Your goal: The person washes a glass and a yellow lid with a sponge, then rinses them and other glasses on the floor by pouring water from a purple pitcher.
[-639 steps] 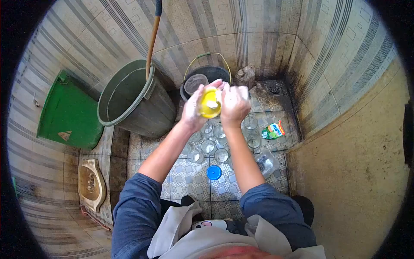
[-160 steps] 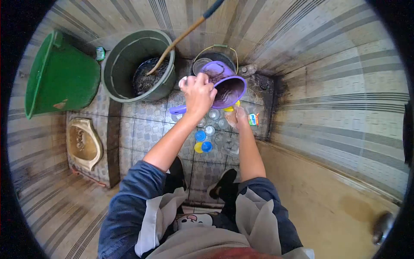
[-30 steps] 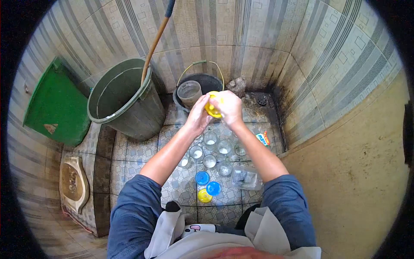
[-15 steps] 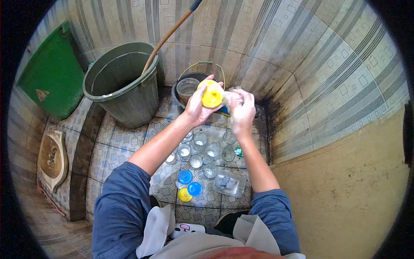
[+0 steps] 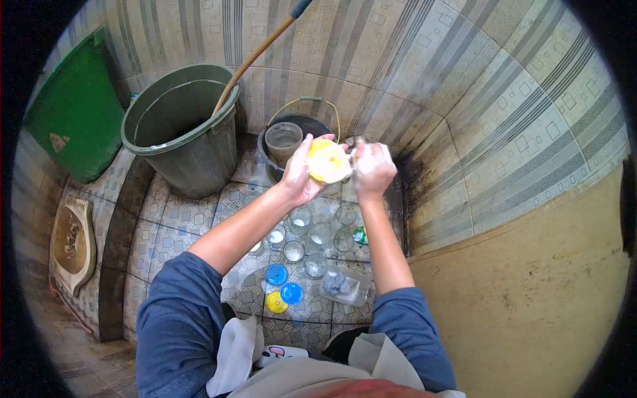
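My left hand (image 5: 298,178) grips a round yellow lid (image 5: 326,161) by its edge, its face streaked with white suds. Close beside the lid's right edge, my right hand (image 5: 375,171) is closed and foamy. Motion smears its fingers, and whatever they hold is hidden. Below both hands, several clear glass jars (image 5: 293,251) stand on the tiled floor, some with whitish suds inside. Nearer to me lie a blue lid (image 5: 276,274), a second blue lid (image 5: 290,293) and another yellow lid (image 5: 276,303), beside a clear plastic container (image 5: 355,286) with something dark in it.
Behind my hands stands a dark bucket (image 5: 317,124) with a grey pot (image 5: 284,135) in it. A large grey bin (image 5: 192,166) with a wooden pole (image 5: 259,54) is at left. A squat toilet (image 5: 85,265) sits on the raised ledge. A green packet (image 5: 359,235) lies by the jars.
The yellow lid in my left hand has come lower and turned, with more foam showing on it. My right hand has shifted slightly beside it. The whole view has moved a little.
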{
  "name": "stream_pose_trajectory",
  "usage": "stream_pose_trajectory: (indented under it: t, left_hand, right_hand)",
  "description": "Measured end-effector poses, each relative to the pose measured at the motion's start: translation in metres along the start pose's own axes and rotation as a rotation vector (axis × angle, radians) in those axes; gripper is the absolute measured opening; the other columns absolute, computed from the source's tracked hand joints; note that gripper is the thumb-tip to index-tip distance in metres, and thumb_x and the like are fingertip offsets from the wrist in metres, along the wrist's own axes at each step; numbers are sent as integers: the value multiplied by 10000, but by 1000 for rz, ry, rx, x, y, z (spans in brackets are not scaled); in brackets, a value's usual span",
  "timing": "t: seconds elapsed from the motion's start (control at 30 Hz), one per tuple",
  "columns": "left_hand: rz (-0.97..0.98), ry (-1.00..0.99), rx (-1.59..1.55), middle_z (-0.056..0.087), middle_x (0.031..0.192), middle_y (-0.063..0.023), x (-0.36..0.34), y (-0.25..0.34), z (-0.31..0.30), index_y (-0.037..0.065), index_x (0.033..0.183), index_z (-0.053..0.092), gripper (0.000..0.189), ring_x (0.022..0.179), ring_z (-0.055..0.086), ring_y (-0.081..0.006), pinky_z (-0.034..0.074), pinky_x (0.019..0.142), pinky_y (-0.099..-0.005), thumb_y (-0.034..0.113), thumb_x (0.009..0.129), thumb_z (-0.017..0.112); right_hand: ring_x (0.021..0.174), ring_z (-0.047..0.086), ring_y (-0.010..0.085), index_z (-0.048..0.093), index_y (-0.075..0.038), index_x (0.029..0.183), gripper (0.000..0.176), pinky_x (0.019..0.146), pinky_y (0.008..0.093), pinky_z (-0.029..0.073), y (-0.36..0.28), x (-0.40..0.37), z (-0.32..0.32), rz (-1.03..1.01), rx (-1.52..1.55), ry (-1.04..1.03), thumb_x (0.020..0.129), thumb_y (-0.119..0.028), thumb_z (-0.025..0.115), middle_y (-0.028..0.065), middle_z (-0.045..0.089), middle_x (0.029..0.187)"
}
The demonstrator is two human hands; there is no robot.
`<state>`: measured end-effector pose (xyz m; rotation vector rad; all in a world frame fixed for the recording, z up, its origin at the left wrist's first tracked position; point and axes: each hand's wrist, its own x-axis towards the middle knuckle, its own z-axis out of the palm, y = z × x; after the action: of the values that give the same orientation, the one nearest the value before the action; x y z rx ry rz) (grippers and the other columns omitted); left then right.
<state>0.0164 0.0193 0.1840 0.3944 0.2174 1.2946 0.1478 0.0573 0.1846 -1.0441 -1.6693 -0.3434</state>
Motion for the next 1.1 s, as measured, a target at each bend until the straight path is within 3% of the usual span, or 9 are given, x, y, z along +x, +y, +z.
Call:
stream_pose_trajectory:
  t: [0.13, 0.2, 0.47, 0.53, 0.67, 0.73, 0.8, 1.0, 1.1]
  left_hand:
    - [113, 63, 313, 503, 1065, -143, 4, -8, 1, 80, 1135, 384, 463, 973, 517, -268, 427, 818, -407, 442, 880, 248]
    - [200, 2, 319, 519, 996, -129, 8, -13, -6, 79, 1133, 381, 467, 942, 532, -278, 440, 787, -404, 450, 873, 268]
    - [208, 21, 251, 509, 1066, -142, 6, -3, -10, 82, 1104, 407, 443, 974, 514, -251, 417, 836, -384, 435, 876, 266]
    - [86, -45, 232, 510, 1072, -121, 3, 4, -1, 78, 1107, 412, 435, 971, 516, -229, 415, 844, -368, 418, 882, 261]
    - [81, -24, 464, 491, 1100, -90, 0, -2, 15, 57, 1128, 405, 496, 1023, 475, -164, 386, 871, -307, 445, 887, 211]
    - [175, -39, 577, 486, 1103, -71, 3, -8, 10, 57, 1128, 408, 540, 1049, 447, -143, 352, 897, -286, 476, 879, 178]
    - [177, 125, 769, 484, 1099, -64, 10, -15, -4, 55, 1143, 408, 587, 1063, 418, -132, 312, 919, -274, 504, 869, 148]
    - [184, 148, 740, 507, 1023, -84, 5, -19, -13, 48, 1091, 454, 606, 982, 473, -177, 358, 875, -303, 523, 861, 155]
    - [209, 70, 262, 521, 937, -123, 9, -4, -9, 53, 1025, 460, 508, 824, 549, -257, 449, 747, -354, 477, 871, 225]
  right_hand:
    - [619, 520, 271, 556, -55, 725, 148, 545, 360, 428, -38, 12, -14, 244, 465, 60, 705, -194, 602, 91, 507, 681]
    - [675, 528, 292, 535, -36, 764, 209, 555, 369, 434, -55, -1, -15, -81, 307, -145, 711, -230, 592, 127, 504, 721]
    - [570, 523, 207, 515, -102, 621, 141, 485, 326, 413, -12, -18, 3, -424, 14, -20, 655, -204, 606, 48, 513, 632]
    - [544, 517, 224, 510, -95, 606, 162, 486, 332, 413, -11, -10, 3, -318, 25, -55, 692, -215, 575, 45, 517, 614]
    - [594, 522, 326, 526, -36, 646, 189, 538, 402, 413, -24, 8, -2, 414, 308, -212, 754, -190, 511, 117, 550, 688]
    - [674, 528, 331, 537, -34, 716, 172, 586, 415, 413, -38, 6, -8, 35, 236, -228, 764, -195, 502, 140, 542, 732]
    - [734, 523, 301, 536, -34, 788, 153, 631, 396, 419, -48, -9, -2, 159, 219, -251, 767, -181, 501, 133, 524, 751]
    - [724, 521, 270, 534, -57, 786, 154, 617, 370, 420, -41, -23, 3, -205, 61, -129, 723, -193, 567, 101, 516, 732]
    - [652, 534, 265, 540, -75, 748, 143, 578, 362, 436, -48, -23, -3, -373, 132, -47, 673, -171, 616, 84, 537, 693]
